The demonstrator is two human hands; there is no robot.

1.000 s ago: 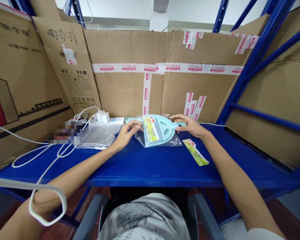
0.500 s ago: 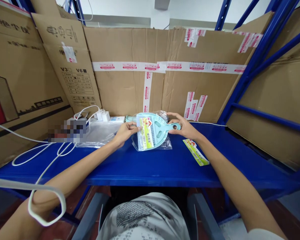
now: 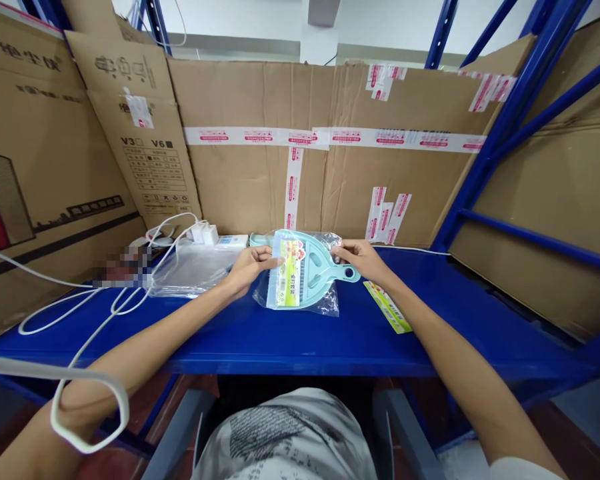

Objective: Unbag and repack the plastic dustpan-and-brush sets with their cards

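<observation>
A light teal dustpan (image 3: pixel 319 267) with a brush lies against its face, and a green and yellow label card (image 3: pixel 291 272) sits over the brush. My left hand (image 3: pixel 253 267) pinches the left side of the set, thumb on the front near the card. Beneath the dustpan a clear plastic bag (image 3: pixel 330 307) spreads on the blue table. My right hand (image 3: pixel 359 259) is closed on the bag's upper right edge, just above the dustpan's handle. Another label card (image 3: pixel 387 308) lies on the table by my right forearm.
Clear plastic bags (image 3: pixel 190 267) lie on the table (image 3: pixel 300 353) at the left, beside white plugs (image 3: pixel 204 233) and looping white cables (image 3: pixel 83 347). Cardboard panels (image 3: pixel 250 187) stand behind, with blue metal posts (image 3: pixel 485 160) at the right.
My right hand has left the dustpan's handle and taken the bag's edge above it. The dustpan has turned slightly, its handle now lower.
</observation>
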